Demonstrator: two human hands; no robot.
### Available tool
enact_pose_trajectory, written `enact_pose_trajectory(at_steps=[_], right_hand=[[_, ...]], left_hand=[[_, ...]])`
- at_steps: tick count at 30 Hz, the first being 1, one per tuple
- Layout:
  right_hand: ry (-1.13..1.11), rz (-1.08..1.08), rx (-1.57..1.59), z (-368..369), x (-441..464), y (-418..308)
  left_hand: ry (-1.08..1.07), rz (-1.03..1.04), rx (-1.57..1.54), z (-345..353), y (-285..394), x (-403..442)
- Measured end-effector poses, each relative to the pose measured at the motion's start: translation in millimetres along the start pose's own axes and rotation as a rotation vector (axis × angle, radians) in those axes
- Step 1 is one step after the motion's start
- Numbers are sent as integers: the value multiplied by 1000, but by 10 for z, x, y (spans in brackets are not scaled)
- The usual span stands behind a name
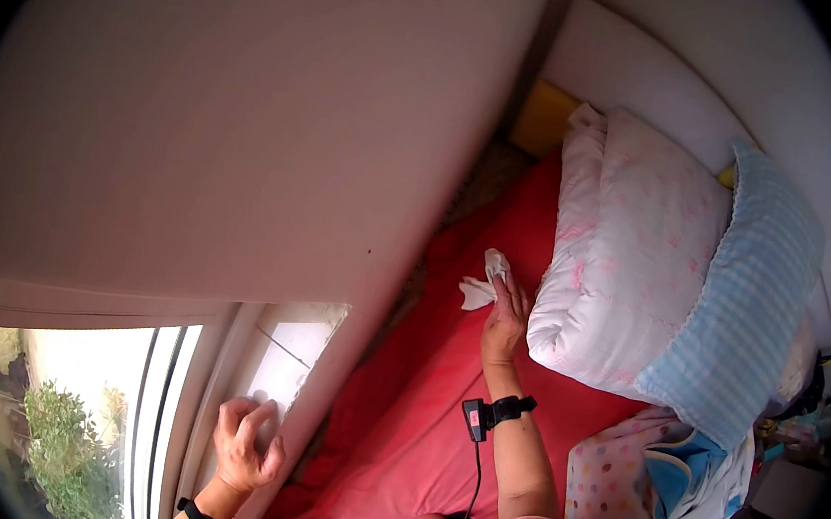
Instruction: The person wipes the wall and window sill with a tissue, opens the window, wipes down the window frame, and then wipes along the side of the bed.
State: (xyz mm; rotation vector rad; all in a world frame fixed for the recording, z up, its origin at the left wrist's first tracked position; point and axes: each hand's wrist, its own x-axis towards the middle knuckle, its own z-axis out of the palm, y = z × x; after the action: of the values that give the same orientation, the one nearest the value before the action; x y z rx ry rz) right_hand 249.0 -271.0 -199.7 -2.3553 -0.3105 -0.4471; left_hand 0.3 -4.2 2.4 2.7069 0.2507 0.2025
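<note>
My right hand (504, 326) reaches over the red bed sheet (400, 418), its fingers closed on a crumpled white tissue (485, 284). The tissue sticks out past the fingertips and thumb on the left side. A black strap with a small cabled device (488, 417) is around that wrist. My left hand (247, 447) rests on the white tiled window sill (292, 348), fingers bent and somewhat apart, the thumb pointing toward the bed. Nothing shows in it, though the underside of the fingers is hidden. Close to my right hand lies a folded white quilt with pink flowers (626, 250).
A blue checked pillow (748, 292) leans on the quilt. Dotted cloth (620, 474) and a blue fabric piece (680, 475) lie at the bed's right. The headboard (634, 65) stands at the far end. A bare wall (229, 121) and a window (69, 426) bound the left.
</note>
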Motion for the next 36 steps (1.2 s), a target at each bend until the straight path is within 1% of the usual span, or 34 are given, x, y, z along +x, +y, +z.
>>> enact_pose_trajectory(at_steps=[1, 4, 6, 7, 9, 11, 12, 13, 14, 16, 18, 19, 21, 23, 25, 26, 28, 32, 36], right_hand=[[40, -36, -50, 116, 202, 25], [91, 17, -112, 486, 709, 131], [261, 91, -200, 679, 863, 234], [256, 99, -195, 805, 759, 295], [203, 291, -39, 973, 530, 433], [-9, 136, -217, 760, 219, 181], [54, 138, -34, 744, -142, 3], [-305, -52, -56, 556, -499, -100], [-452, -151, -158, 591, -1054, -156], [-872, -54, 151, 286, -1780, -474], [-1170, -4, 482, -94, -1975, -821], [-1170, 8, 478, -233, -1936, -869], [-541, 112, 405, -458, -1761, -780], [-248, 205, 54, -680, -1522, -413], [-122, 215, -215, -689, -1531, 111], [-123, 219, -221, -651, -1551, 169], [-120, 219, -332, -574, -1590, 218], [-173, 254, -384, -566, -1616, 236], [-141, 258, -352, -522, -1611, 257]], left_hand=[[-2, 0, 0, 0, 7, -5], [-2, -10, 26, 17, 12, 15], [-27, -29, -18, -3, 32, 8], [-34, -31, -10, -24, 25, 2], [-4, -2, 23, -10, 17, 10], [5, 8, 29, 4, 0, 10], [4, 3, 17, -2, 8, 11], [7, -1, 5, 0, 18, 16], [9, 1, -1, 3, 17, 22], [6, -1, 6, 0, 14, 14], [6, 4, -8, 3, 19, 23], [9, 6, -12, 1, 18, 28], [10, 7, -6, 7, 26, 32], [14, 9, -9, 3, 25, 28], [10, -1, -21, -2, 46, 32], [12, -1, -24, 0, 58, 29], [13, 6, -19, 2, 67, 32], [8, 8, -25, 13, 59, 16], [12, 40, 0, 20, 68, 21]])
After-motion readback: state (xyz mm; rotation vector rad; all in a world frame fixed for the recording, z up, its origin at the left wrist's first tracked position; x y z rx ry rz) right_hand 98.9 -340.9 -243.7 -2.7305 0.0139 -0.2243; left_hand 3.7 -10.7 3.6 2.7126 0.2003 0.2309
